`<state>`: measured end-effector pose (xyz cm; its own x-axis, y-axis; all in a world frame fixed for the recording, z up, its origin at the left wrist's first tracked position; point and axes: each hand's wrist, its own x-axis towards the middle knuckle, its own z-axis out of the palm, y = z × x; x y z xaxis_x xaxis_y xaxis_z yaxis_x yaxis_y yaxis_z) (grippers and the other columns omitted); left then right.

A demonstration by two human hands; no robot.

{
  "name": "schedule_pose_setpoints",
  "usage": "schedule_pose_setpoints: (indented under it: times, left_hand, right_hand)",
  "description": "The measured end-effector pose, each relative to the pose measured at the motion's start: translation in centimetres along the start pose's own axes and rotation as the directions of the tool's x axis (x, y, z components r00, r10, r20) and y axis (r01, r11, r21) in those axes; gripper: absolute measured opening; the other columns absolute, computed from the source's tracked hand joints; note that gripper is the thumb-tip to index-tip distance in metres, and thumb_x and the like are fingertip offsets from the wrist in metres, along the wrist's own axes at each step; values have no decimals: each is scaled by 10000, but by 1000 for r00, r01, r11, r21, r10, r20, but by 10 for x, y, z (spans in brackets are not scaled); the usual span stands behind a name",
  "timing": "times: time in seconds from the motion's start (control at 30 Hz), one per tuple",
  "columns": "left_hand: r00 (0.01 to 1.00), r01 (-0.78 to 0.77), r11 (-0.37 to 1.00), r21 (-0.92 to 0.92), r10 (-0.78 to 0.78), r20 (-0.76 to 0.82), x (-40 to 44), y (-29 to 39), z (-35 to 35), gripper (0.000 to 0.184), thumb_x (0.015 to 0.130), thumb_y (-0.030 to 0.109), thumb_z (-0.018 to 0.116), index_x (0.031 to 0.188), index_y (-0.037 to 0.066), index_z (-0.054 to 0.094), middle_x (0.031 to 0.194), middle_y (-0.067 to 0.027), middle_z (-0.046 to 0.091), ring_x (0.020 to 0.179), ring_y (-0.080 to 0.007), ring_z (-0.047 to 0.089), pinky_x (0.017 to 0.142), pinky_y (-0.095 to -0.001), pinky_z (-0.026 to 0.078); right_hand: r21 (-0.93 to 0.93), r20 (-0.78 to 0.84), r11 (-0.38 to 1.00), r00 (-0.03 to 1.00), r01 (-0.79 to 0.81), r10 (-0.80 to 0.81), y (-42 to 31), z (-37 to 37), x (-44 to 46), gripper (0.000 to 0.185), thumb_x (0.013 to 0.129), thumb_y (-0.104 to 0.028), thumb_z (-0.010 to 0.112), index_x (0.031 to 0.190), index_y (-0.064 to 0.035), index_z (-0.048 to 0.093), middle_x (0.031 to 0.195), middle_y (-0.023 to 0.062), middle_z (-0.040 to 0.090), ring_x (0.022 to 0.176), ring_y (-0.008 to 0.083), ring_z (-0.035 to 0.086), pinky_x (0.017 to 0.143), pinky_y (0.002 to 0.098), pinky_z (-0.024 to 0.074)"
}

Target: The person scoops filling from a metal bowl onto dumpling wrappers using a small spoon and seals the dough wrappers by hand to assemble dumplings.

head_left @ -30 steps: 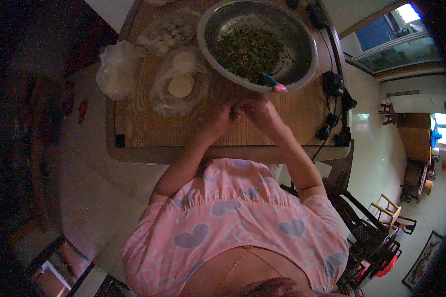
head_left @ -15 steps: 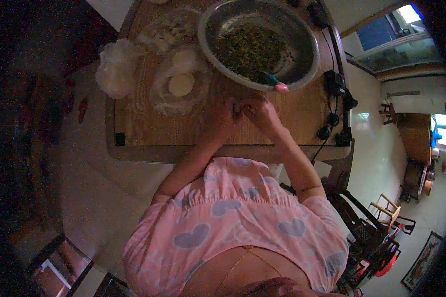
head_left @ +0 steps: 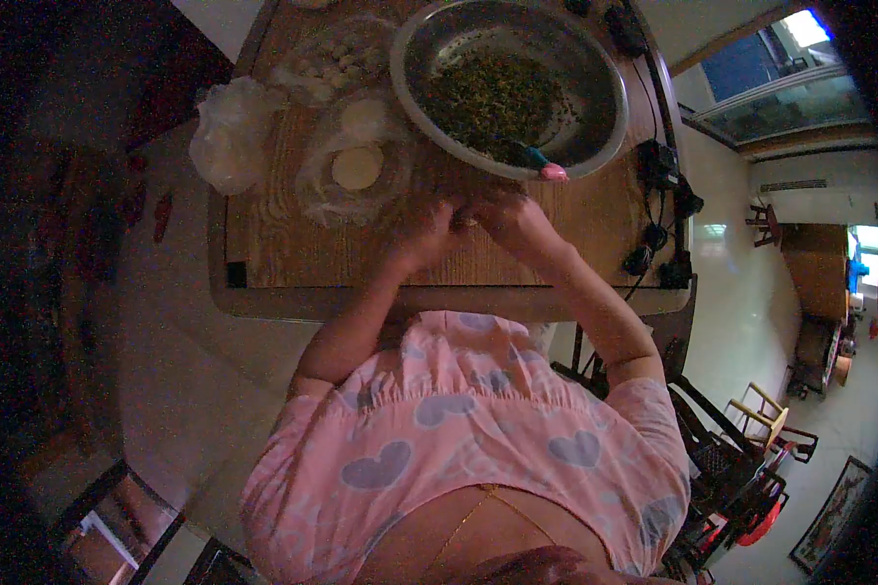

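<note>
My left hand [head_left: 426, 230] and my right hand [head_left: 505, 214] meet over the wooden table, just below a large metal bowl [head_left: 607, 125]. Both are closed, fingertips pressed together around something small. Only a tiny pale bit of it shows, too dim to name. Chopped green filling [head_left: 488, 96] lies in the bowl. A spoon with a pink handle end [head_left: 553, 172] rests on the bowl's near rim. Left of my hands, a round pale disc, apparently dough [head_left: 358, 168], lies on a clear plastic bag [head_left: 317, 195].
Another plastic bag with several small pale lumps [head_left: 337, 66] lies farther back. A crumpled white bag [head_left: 229, 136] sits at the table's left edge. Black cables and an adapter [head_left: 659, 164] run along the right edge. Chairs [head_left: 759, 414] stand on the floor at right.
Both hands have shifted slightly and turned while staying together, and my elbows have spread outward. The bowl, spoon and bags look unmoved.
</note>
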<state>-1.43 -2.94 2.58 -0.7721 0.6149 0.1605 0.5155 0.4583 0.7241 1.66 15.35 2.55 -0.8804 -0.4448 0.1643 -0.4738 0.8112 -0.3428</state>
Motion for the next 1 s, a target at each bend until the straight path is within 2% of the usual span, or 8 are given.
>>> schedule_pose_setpoints:
  times: [0.27,0.37,0.47,0.6,0.7,0.77,0.87,1.0]
  left_hand:
    - [998,-63,998,4,63,19,6,-2,-8,347,694,147,656,1020,54,580,951,-187,600,869,-337,576,775,-415,455]
    - [995,-40,999,-25,37,-93,-10,3,-13,471,686,190,691,1106,56,526,1069,-176,563,956,-335,543,828,-419,435]
    - [991,44,998,37,-39,-126,-19,19,-21,560,670,249,719,1141,57,484,1126,-169,519,1016,-349,502,862,-430,414]
    - [965,123,981,151,-83,-248,-19,11,13,503,661,278,723,1054,35,522,1061,-170,529,1009,-362,498,851,-463,408]
    - [967,215,955,202,-180,-179,-11,31,1,469,673,284,707,1014,15,533,1055,-174,527,1022,-368,488,856,-490,393]
    - [961,258,961,99,-245,-125,-7,35,-3,449,686,277,691,1007,2,537,1068,-181,524,1032,-371,480,869,-502,377]
    - [959,68,985,158,-21,-282,-6,26,5,422,697,224,667,1032,5,534,1087,-193,520,1036,-374,478,873,-492,380]
    - [987,7,1000,-4,-7,-159,-3,17,5,390,694,135,636,1057,31,539,1103,-193,523,1019,-365,495,873,-451,401]
  right_hand:
    - [75,-111,995,992,66,-58,1,-3,1,195,739,-37,573,907,-120,628,905,89,604,834,297,581,732,370,477]
    - [420,6,834,920,-358,393,-9,-17,-14,168,755,-49,592,916,-83,631,932,108,606,802,303,593,707,355,482]
    - [490,-118,822,912,-291,393,-4,-6,-23,136,770,-96,610,896,-50,630,942,121,606,771,303,602,687,348,487]
    - [942,39,248,805,-228,592,-10,24,-24,168,747,-128,630,892,-43,632,934,143,591,802,318,590,688,373,482]
    - [854,-37,461,854,-243,520,-8,28,-20,164,745,-131,621,882,-41,631,932,166,576,825,349,572,690,397,474]
    - [528,-97,797,912,-291,398,-8,15,-17,154,746,-129,611,872,-44,631,932,180,568,836,371,557,700,414,465]
    - [316,-245,934,936,-168,251,9,30,-21,135,749,-122,598,859,-51,631,921,188,569,836,388,543,726,432,451]
    - [189,-49,964,979,-187,200,-14,-16,-10,130,747,-123,597,855,-54,622,895,188,574,848,384,537,754,439,438]
